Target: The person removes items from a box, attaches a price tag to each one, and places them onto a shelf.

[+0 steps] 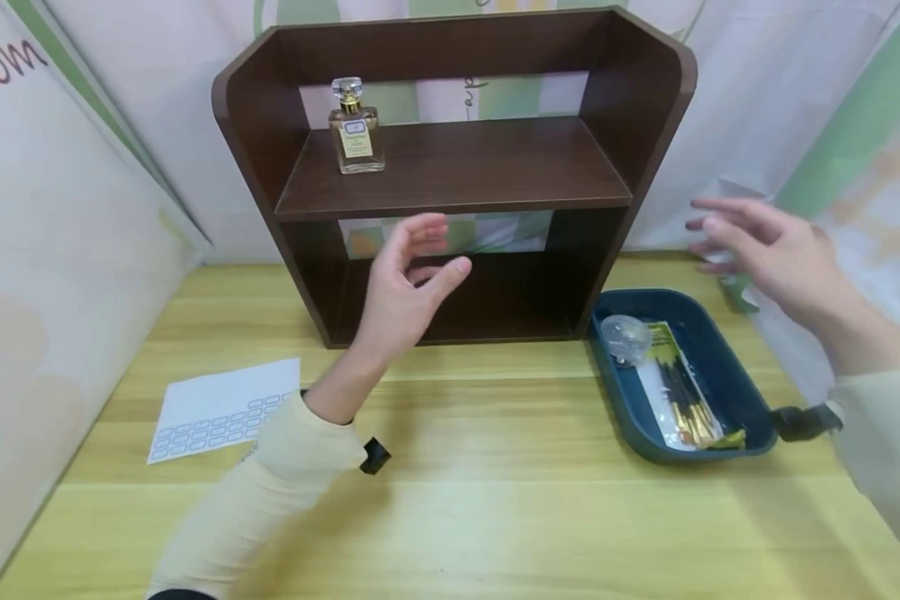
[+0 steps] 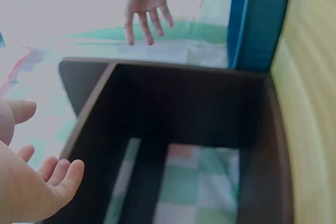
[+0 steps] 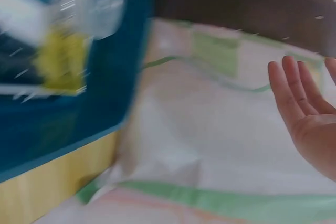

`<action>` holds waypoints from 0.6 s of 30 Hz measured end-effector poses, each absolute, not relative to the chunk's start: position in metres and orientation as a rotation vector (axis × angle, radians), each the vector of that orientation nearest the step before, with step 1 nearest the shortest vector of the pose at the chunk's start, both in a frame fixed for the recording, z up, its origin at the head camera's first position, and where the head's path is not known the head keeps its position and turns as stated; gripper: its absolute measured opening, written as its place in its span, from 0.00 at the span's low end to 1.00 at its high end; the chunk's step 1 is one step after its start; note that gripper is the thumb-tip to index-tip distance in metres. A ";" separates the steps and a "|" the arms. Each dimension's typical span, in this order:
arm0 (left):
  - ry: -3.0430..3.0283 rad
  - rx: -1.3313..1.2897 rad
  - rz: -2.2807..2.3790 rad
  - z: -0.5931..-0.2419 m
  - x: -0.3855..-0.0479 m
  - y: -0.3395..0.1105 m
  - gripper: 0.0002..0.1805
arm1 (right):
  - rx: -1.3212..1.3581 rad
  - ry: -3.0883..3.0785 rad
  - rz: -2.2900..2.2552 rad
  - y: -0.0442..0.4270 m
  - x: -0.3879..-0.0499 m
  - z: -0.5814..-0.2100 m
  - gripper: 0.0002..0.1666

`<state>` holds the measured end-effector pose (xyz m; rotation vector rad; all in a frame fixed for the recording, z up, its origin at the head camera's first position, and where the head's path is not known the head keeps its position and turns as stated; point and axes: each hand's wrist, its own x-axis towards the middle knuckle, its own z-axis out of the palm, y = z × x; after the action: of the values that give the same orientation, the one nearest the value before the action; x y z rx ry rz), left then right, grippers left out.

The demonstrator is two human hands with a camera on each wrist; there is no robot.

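In the head view the left hand (image 1: 405,292) is raised in front of the lower opening of the dark brown shelf (image 1: 457,204), fingers loosely bent, holding nothing. The right hand (image 1: 787,258) hovers above and behind the blue tray (image 1: 637,425), its fingers relaxed and empty. A perfume bottle (image 1: 357,142) with a small label stands upright at the left of the upper shelf. Inside the tray lie a clear round object (image 1: 626,338) and a packet of brushes (image 1: 682,392). Both the left hand (image 2: 39,182) and right hand (image 3: 312,119) appear empty in the wrist views.
A white sheet of blue-outlined labels (image 1: 221,412) lies on the wooden table (image 1: 480,500) at the left, partly behind the left sleeve. Patterned cloth (image 1: 67,208) hangs along the left, back and right sides. The tray stands close to the shelf's right side.
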<state>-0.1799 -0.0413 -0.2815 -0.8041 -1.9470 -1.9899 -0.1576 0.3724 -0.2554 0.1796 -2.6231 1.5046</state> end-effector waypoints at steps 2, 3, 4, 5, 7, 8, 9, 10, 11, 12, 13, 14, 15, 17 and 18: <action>-1.980 -0.815 -2.020 -0.289 -0.178 -0.033 0.27 | 0.114 -2.738 1.344 0.383 -0.151 -0.270 0.28; -1.997 -0.821 -2.036 -0.293 -0.177 -0.029 0.27 | 0.095 -2.763 1.284 0.388 -0.148 -0.278 0.27; -2.013 -0.827 -2.051 -0.297 -0.176 -0.025 0.28 | 0.090 -2.780 1.234 0.393 -0.146 -0.285 0.27; -2.029 -0.832 -2.070 -0.301 -0.176 -0.022 0.28 | 0.085 -2.791 1.199 0.397 -0.144 -0.292 0.26; -2.053 -0.836 -2.116 -0.309 -0.175 -0.013 0.29 | 0.071 -2.825 1.119 0.404 -0.141 -0.303 0.25; -2.065 -0.836 -2.137 -0.312 -0.175 -0.009 0.29 | 0.059 -2.846 1.087 0.407 -0.139 -0.308 0.25; -2.079 -0.832 -2.157 -0.316 -0.174 -0.005 0.29 | 0.049 -2.880 1.048 0.410 -0.137 -0.313 0.26; -2.088 -0.829 -2.176 -0.321 -0.175 -0.001 0.29 | 0.044 -2.915 1.015 0.412 -0.136 -0.316 0.27; -2.097 -0.821 -2.196 -0.324 -0.175 0.003 0.28 | 0.039 -2.951 0.980 0.414 -0.134 -0.320 0.28; -2.107 -0.813 -2.213 -0.328 -0.175 0.008 0.28 | 0.039 -2.981 0.947 0.416 -0.133 -0.323 0.29; -2.120 -0.806 -2.229 -0.332 -0.175 0.012 0.28 | 0.040 -3.001 0.934 0.417 -0.131 -0.327 0.30; -2.134 -0.798 -2.241 -0.336 -0.175 0.016 0.28 | 0.043 -3.018 0.931 0.418 -0.130 -0.330 0.31; -2.148 -0.795 -2.252 -0.339 -0.175 0.021 0.28 | 0.048 -3.032 0.931 0.419 -0.129 -0.334 0.31; -2.184 -0.788 -2.274 -0.346 -0.175 0.031 0.28 | 0.052 -3.051 0.931 0.423 -0.126 -0.341 0.32; -2.204 -0.789 -2.284 -0.349 -0.175 0.036 0.29 | 0.050 -3.056 0.935 0.424 -0.125 -0.344 0.32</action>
<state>-0.1746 0.0358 -0.3488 -0.7888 -2.2038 -2.2839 -0.1251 0.4239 -0.3438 0.0504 -3.0558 0.9350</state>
